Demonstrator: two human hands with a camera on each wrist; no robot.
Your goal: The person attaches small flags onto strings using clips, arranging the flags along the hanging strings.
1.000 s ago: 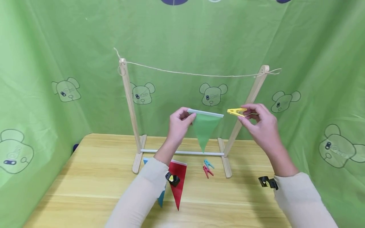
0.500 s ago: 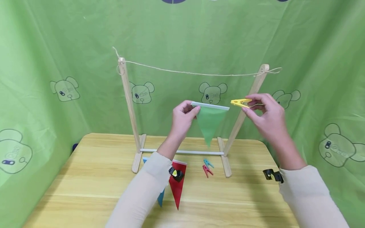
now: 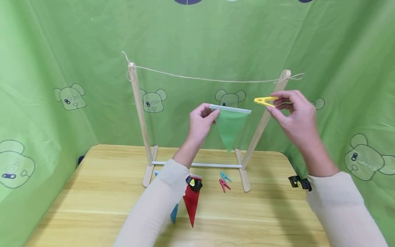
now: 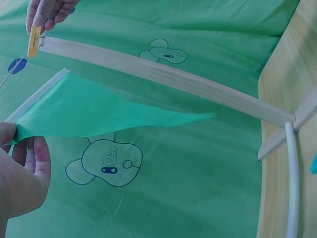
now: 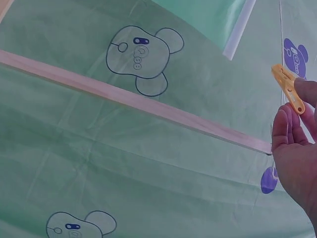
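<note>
Between thumb and fingers, my left hand (image 3: 200, 121) pinches the left end of the white top strip of a green triangular pennant (image 3: 231, 125). The pennant hangs point down, below a string (image 3: 197, 78) tied between two wooden posts. My right hand (image 3: 297, 116) pinches a yellow clothespin (image 3: 264, 101) by its handle ends, its nose pointing left, just right of the pennant's strip and apart from it. In the left wrist view the green pennant (image 4: 99, 109) stretches out from my fingers. The right wrist view shows the yellow clothespin (image 5: 288, 88) in my fingertips.
On the table (image 3: 108, 192) stands the wooden frame, with a right post (image 3: 260, 127), a left post (image 3: 140, 113) and a white crossbar (image 3: 216, 165). A blue clothespin (image 3: 225, 177), a red clothespin (image 3: 224, 185), a red pennant (image 3: 192, 206) and a partly covered blue pennant (image 3: 174, 214) lie there.
Both hands have risen and shifted right, carrying the green pennant and the yellow clothespin closer to the string's height. The things on the table have stayed put.
</note>
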